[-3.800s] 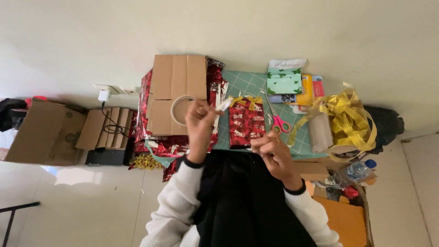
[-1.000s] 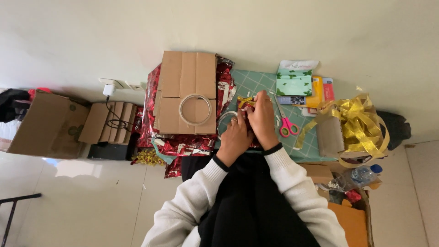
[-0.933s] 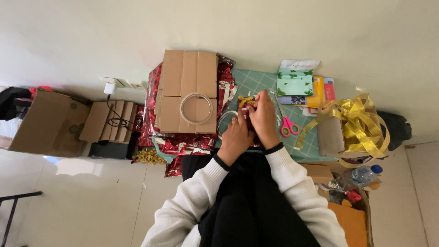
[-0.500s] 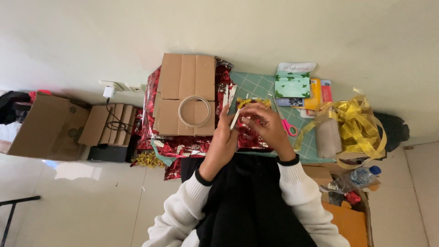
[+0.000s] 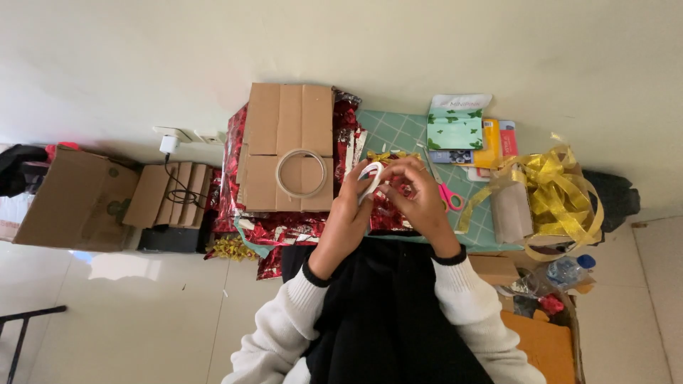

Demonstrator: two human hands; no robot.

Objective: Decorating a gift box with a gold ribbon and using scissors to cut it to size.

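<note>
My left hand (image 5: pixel 348 213) holds a small white tape roll (image 5: pixel 371 178) up above the table. My right hand (image 5: pixel 416 195) meets it from the right, its fingers on the roll's edge. Under both hands lies a small parcel in shiny red wrapping (image 5: pixel 388 210) with a gold ribbon bow (image 5: pixel 384 155) at its far end. A flat cardboard box (image 5: pixel 288 146) to the left carries a larger clear tape ring (image 5: pixel 301 173). It rests on crumpled red wrapping paper (image 5: pixel 235 178).
A green cutting mat (image 5: pixel 398 131) covers the table. Pink-handled scissors (image 5: pixel 445 192) lie right of my hands. A green leaf-print packet (image 5: pixel 455 131), yellow and red packs and a heap of gold ribbon (image 5: pixel 551 185) sit at the right. Cardboard boxes (image 5: pixel 78 199) stand on the floor at left.
Earlier both hands were down on the red parcel. They have lifted, and the white tape roll is now held between them above the parcel.
</note>
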